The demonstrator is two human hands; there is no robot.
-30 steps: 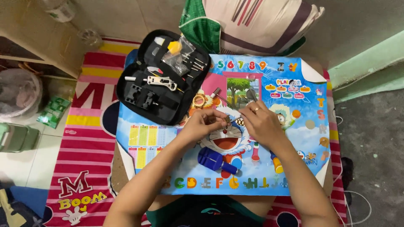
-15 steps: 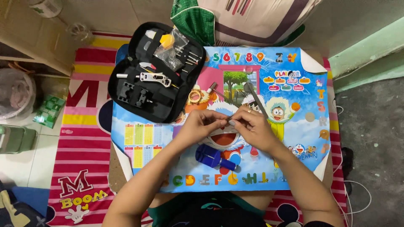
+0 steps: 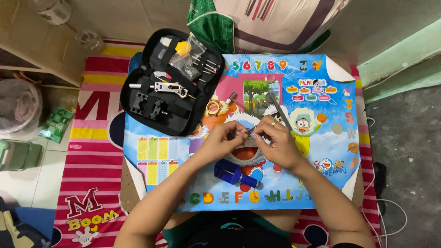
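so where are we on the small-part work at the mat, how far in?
Done: black tool case is unzipped and open, and a blue tool lies out on the cartoon mat. In hand: left hand and right hand pinch a small metal piece between the fingertips; it is too small to identify. Left: cannot tell; most tools sit unused in the case.

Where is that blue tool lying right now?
In the head view, the blue tool lies on the colourful cartoon mat, just below the left hand and right hand, nearer the person, above the row of alphabet letters.
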